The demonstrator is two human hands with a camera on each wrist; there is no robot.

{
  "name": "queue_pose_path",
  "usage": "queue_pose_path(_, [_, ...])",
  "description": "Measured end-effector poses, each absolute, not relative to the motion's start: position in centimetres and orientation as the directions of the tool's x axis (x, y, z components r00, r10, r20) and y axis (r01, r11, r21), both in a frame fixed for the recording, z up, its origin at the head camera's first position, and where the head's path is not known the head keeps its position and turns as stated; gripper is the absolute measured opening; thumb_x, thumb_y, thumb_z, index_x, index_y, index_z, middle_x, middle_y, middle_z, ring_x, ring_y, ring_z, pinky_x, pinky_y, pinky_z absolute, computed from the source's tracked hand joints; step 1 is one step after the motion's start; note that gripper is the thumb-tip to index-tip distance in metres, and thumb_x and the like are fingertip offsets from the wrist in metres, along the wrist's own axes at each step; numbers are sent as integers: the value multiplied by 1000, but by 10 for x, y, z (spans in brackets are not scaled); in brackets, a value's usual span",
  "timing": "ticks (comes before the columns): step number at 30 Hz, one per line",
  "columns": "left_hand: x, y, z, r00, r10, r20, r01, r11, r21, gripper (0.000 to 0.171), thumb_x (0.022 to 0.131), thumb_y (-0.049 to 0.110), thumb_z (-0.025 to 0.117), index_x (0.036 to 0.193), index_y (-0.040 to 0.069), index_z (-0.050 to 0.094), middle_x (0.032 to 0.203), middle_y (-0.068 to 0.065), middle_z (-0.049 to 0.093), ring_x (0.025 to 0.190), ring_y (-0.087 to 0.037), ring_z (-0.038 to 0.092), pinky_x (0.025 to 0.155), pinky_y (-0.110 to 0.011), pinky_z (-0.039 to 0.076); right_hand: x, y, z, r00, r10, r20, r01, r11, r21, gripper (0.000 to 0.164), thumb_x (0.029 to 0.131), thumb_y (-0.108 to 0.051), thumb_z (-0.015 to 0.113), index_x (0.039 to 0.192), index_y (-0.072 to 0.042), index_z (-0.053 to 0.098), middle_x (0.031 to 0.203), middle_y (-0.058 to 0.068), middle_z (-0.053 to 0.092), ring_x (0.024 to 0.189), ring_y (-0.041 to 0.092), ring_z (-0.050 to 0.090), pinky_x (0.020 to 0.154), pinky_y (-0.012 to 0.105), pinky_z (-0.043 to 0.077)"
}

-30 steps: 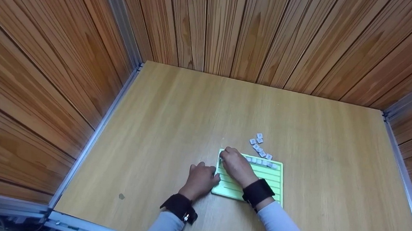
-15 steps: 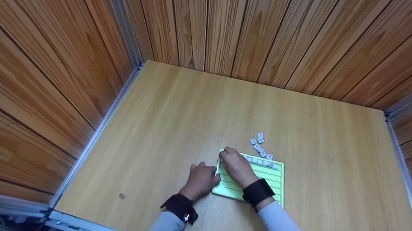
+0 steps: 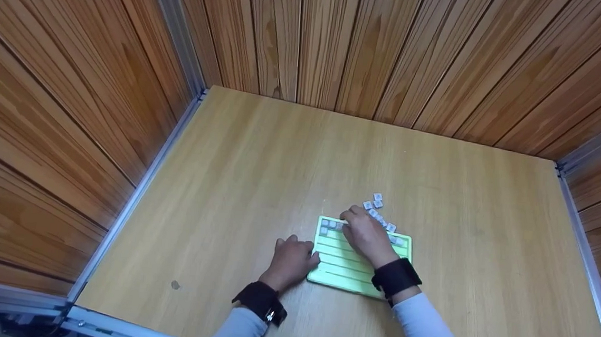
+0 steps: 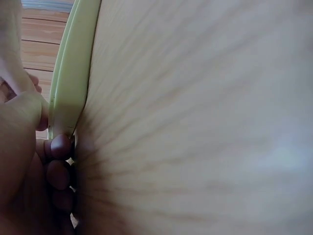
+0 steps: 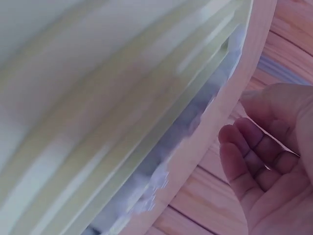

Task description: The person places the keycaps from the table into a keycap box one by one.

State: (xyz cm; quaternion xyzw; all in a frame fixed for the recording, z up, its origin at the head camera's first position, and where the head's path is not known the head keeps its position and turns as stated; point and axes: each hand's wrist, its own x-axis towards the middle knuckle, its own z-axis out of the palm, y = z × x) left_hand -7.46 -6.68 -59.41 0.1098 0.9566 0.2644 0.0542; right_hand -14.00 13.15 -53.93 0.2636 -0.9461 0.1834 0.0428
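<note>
A light green ridged tray (image 3: 349, 267) lies on the table, with small pale square tiles (image 3: 332, 224) along its far rows. My left hand (image 3: 291, 263) holds the tray's left edge, thumb over the rim; in the left wrist view its fingertips (image 4: 59, 147) meet the rim's corner. Over the far part of the tray hovers my right hand (image 3: 367, 236), hiding some of the tiles in the row. Its fingers (image 5: 239, 161) are loosely bent in the right wrist view, and nothing shows between them.
Several loose tiles (image 3: 377, 200) with dark marks lie on the table just beyond the tray. Wooden plank walls (image 3: 320, 43) with metal rails enclose the tabletop (image 3: 236, 185). A small grey spot (image 3: 175, 285) marks the table at the left.
My right hand has moved right from the tray's far left corner toward the loose tiles, uncovering tiles at that corner. My left hand has stayed on the tray's edge.
</note>
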Motion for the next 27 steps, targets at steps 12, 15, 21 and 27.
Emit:
queue_pose_path(12, [-75, -66, -594, -970, 233, -67, 164, 831, 531, 29, 94, 34, 58, 70, 19, 55, 58, 8, 46, 69, -16, 37, 72, -36, 27, -148, 176, -538, -880, -430, 200, -473, 833, -289, 22, 81, -1, 79, 102, 1, 72, 103, 16, 66, 94, 33, 64, 76, 42, 56])
queue_pose_path(15, [-76, -66, -593, -970, 235, -62, 167, 830, 532, 30, 95, 35, 58, 70, 19, 55, 59, 8, 47, 70, -16, 38, 72, -36, 27, -150, 188, -537, -899, -396, 189, -437, 847, -304, 20, 84, -5, 79, 101, 1, 73, 99, 15, 66, 88, 31, 64, 72, 42, 55])
queue_pose_path(21, [-75, -66, -592, -969, 236, -79, 159, 833, 531, 29, 94, 34, 58, 71, 19, 56, 59, 8, 46, 70, -16, 37, 72, -36, 26, -151, 211, -538, -939, -328, 105, -344, 876, -339, 25, 82, -4, 79, 106, 2, 72, 98, 15, 65, 89, 31, 62, 72, 44, 54])
queue_pose_path(27, [-75, -66, -593, -969, 232, -82, 157, 839, 520, 28, 94, 34, 58, 71, 18, 56, 59, 7, 46, 70, -17, 38, 72, -37, 27, -151, 223, -543, -959, -285, 6, -266, 889, -371, 26, 87, -8, 75, 110, 2, 70, 104, 17, 64, 95, 34, 62, 77, 48, 53])
